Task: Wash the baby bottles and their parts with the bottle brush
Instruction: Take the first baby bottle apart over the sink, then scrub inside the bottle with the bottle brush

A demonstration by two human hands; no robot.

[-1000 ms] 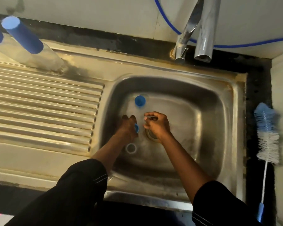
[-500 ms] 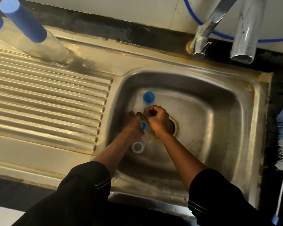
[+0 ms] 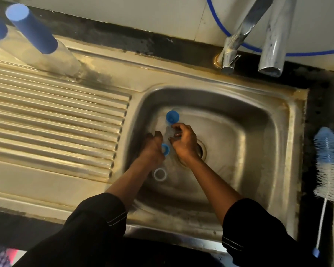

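Both hands are down in the steel sink basin. My left hand grips a small blue screw ring. My right hand, just right of it over the drain, has curled fingers pinching a pale, clear part that is hard to make out. A blue cap lies on the basin floor just beyond my right fingers. A clear ring lies below my left wrist. The bottle brush, with blue and white bristles, lies on the dark counter to the right of the sink.
Two clear bottles with blue caps stand at the far left on the ribbed drainboard. The tap spout and its lever hang over the basin's far right corner. A blue hose runs along the wall.
My right hand has drawn slightly away from the left, up toward the blue cap, with the clear part between its fingers. The left hand keeps the blue ring.
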